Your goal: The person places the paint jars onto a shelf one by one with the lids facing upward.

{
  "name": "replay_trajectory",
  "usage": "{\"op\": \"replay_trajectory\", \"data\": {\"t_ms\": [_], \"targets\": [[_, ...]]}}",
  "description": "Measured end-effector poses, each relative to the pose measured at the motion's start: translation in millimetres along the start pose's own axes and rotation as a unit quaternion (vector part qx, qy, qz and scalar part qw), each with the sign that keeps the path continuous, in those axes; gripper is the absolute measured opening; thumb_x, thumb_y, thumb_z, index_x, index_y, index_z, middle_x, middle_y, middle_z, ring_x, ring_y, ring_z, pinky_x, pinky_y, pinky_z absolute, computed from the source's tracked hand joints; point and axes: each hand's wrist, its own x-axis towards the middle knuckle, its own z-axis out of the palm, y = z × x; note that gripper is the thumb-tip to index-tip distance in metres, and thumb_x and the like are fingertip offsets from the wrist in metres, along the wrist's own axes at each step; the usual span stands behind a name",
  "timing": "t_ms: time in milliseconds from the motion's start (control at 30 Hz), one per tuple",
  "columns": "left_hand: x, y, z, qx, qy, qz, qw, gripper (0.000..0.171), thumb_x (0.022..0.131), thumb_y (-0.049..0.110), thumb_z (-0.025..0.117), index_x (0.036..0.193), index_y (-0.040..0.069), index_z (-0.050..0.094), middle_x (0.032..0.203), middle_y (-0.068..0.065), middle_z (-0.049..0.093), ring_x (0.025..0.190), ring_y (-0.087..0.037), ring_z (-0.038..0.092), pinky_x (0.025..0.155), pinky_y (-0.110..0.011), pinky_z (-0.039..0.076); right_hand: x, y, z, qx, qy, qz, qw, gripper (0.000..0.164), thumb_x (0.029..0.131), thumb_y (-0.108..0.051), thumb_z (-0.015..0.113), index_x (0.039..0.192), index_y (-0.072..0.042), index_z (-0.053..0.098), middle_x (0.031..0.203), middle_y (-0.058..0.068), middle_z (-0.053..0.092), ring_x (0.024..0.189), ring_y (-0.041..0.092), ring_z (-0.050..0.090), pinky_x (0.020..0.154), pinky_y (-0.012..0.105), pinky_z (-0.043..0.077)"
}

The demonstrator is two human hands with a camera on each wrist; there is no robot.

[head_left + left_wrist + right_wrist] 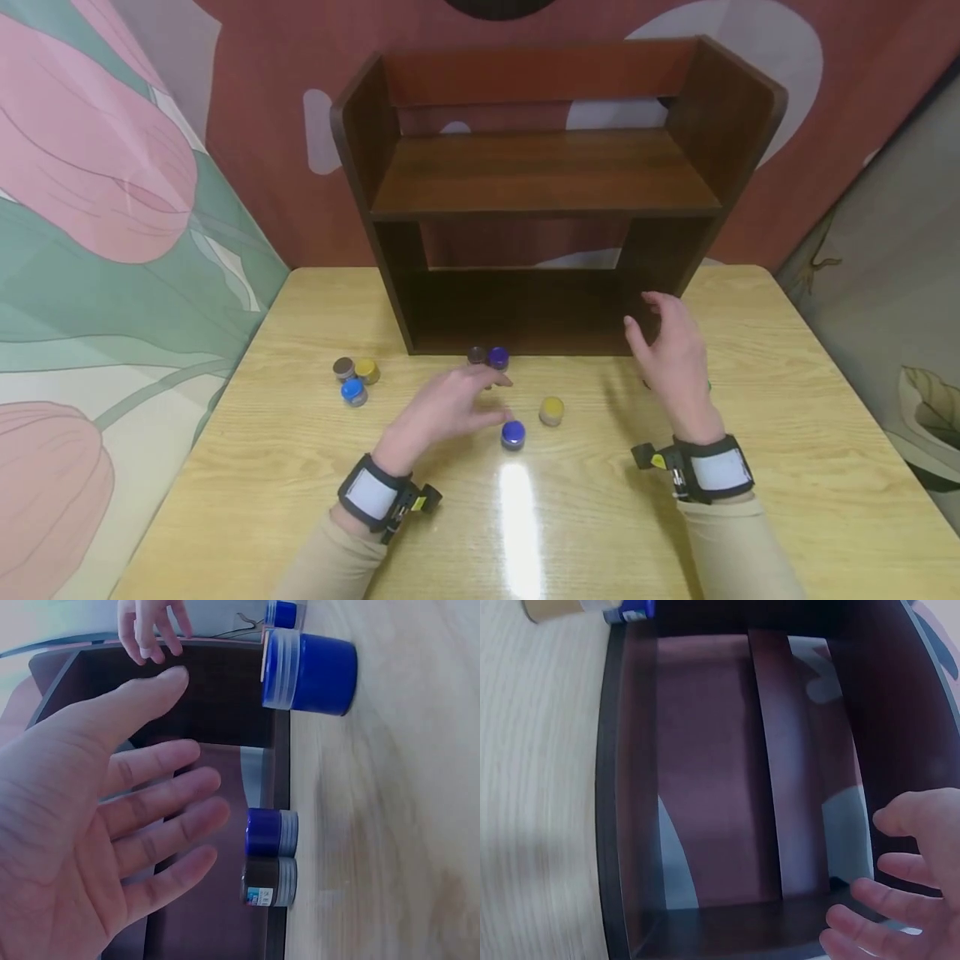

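Observation:
My left hand (457, 404) hovers over the table with fingers spread and nothing between them. Its thumb is close to a small jar with a blue lid (513, 435); whether they touch I cannot tell. Beyond those fingers, a purple-lidded jar (498, 358) and a dark brown-lidded jar (476, 356) stand side by side at the shelf's front edge. A yellow-lidded jar (552, 410) is to the right. My right hand (675, 358) is raised before the shelf's lower right side, empty, its fingers loosely bent. Beside that wrist a bit of green (708, 385) peeks out, mostly hidden.
A dark brown two-tier wooden shelf (543, 171) stands at the back of the table (262, 500). Left of it, brown-lidded (343, 369), yellow-lidded (367, 371) and blue-lidded (354, 392) jars cluster together. Patterned fabric (255, 167) hangs behind.

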Motion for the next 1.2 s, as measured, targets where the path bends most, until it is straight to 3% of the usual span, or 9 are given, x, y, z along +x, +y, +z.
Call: {"op": "replay_trajectory", "data": {"t_ms": [133,267,600,733,900,1200], "targets": [[1.0,2.0,2.3,-0.001,-0.029,0.017,0.9994,0.057,0.084,0.055,0.073,0.129,0.021,0.065,0.132,0.002,0.067,0.118,-0.015,0.065,0.097,-0.031,0.056,2.5,3.8,-5.3,0.01,0.013,0.039,0.999,0.037,0.093,-0.013,0.067,0.122,0.007,0.056,0.114,0.027,0.063,0.102,0.04,0.061,0.078,0.047,0.05],[1.8,4.4,4.8,-0.007,-0.046,0.022,0.9987,0.061,0.078,0.054,0.079,0.128,0.02,0.066,0.13,0.004,0.068,0.117,-0.013,0.065,0.099,-0.029,0.055,4.6,9.1,-7.7,0.02,0.028,0.07,0.997,0.035,0.095,-0.014,0.065,0.121,0.008,0.055,0.114,0.026,0.062,0.102,0.039,0.061,0.081,0.047,0.051],[4.1,8.4,12.9,-0.014,-0.082,0.037,0.9959,0.059,0.075,0.041,0.086,0.126,0.019,0.067,0.126,0.005,0.069,0.111,-0.011,0.067,0.097,-0.025,0.054,6.8,25.4,-6.4,-0.013,0.052,0.087,0.995,0.043,0.095,-0.016,0.064,0.127,0.008,0.048,0.114,0.029,0.056,0.098,0.041,0.056,0.079,0.047,0.046],[4.5,10.7,15.5,-0.025,-0.089,0.041,0.9948,0.052,0.076,0.036,0.086,0.122,0.02,0.069,0.121,0.007,0.071,0.108,-0.008,0.066,0.094,-0.023,0.054,8.7,28.6,-6.2,-0.007,0.036,0.102,0.994,0.054,0.095,-0.017,0.063,0.139,0.005,0.041,0.126,0.03,0.053,0.105,0.041,0.056,0.082,0.048,0.047],[5.8,12.7,19.2,-0.027,-0.093,0.051,0.994,0.042,0.079,0.034,0.085,0.116,0.021,0.072,0.111,0.009,0.071,0.098,-0.002,0.065,0.086,-0.017,0.053,10.8,30.6,-6.9,0.01,-0.014,0.126,0.992,0.065,0.096,-0.021,0.063,0.149,0.001,0.032,0.136,0.028,0.048,0.115,0.042,0.054,0.088,0.051,0.049],[6.7,15.6,27.4,0.034,-0.072,0.035,0.9962,0.053,0.074,0.054,0.083,0.115,0.023,0.069,0.104,0.009,0.068,0.087,-0.004,0.063,0.071,-0.016,0.053,14.4,30.9,-4.0,0.061,-0.052,0.147,0.986,0.063,0.098,-0.021,0.061,0.149,0.001,0.032,0.139,0.028,0.047,0.118,0.043,0.055,0.095,0.056,0.053]]}}
